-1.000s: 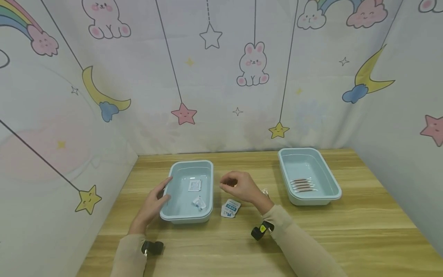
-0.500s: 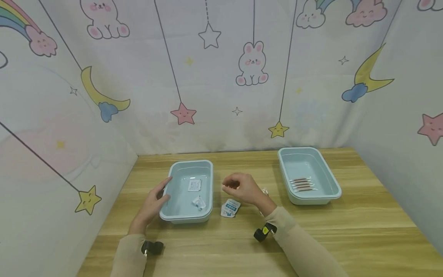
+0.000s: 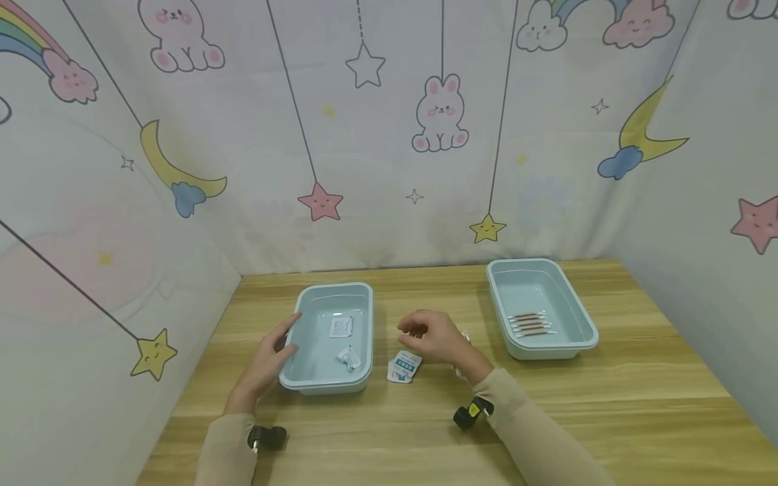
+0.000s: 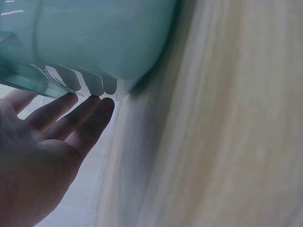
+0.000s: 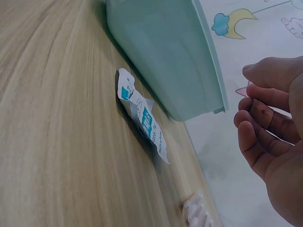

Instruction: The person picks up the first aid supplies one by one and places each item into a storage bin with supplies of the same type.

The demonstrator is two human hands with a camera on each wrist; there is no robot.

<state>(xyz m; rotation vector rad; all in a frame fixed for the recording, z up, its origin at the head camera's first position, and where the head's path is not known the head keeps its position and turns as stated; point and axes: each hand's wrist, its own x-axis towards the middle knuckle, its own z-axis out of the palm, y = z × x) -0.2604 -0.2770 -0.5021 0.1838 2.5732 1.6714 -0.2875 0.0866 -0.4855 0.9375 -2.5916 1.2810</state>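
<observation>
In the head view my left hand [image 3: 265, 358] rests at the left side of a light blue plastic tub [image 3: 313, 364]. Its fingers lie fairly straight, with fingertips right at the tub's outer wall in the left wrist view. A flat white sachet [image 3: 341, 327] and a crumpled white sachet [image 3: 349, 358] lie inside the tub. My right hand [image 3: 437, 335] hovers right of the tub, fingers loosely curled and nothing visible between them. A brown patch [image 5: 262, 113] shows on one finger. Below that hand lies a creased white-and-teal packet [image 5: 144, 118] on the table.
At the right stands a second light blue tub [image 3: 529, 290] holding several cotton swabs [image 3: 532, 323] with brown sticks. A crinkled, whitish wrapper [image 5: 196, 210] lies on the wooden table [image 3: 389, 439], partly behind my right wrist in the head view. A patterned curtain [image 3: 377, 236] hangs behind.
My right hand has moved a little to the right and toward me, away from the left tub. The left hand stays at the tub, and the sachets have not moved.
</observation>
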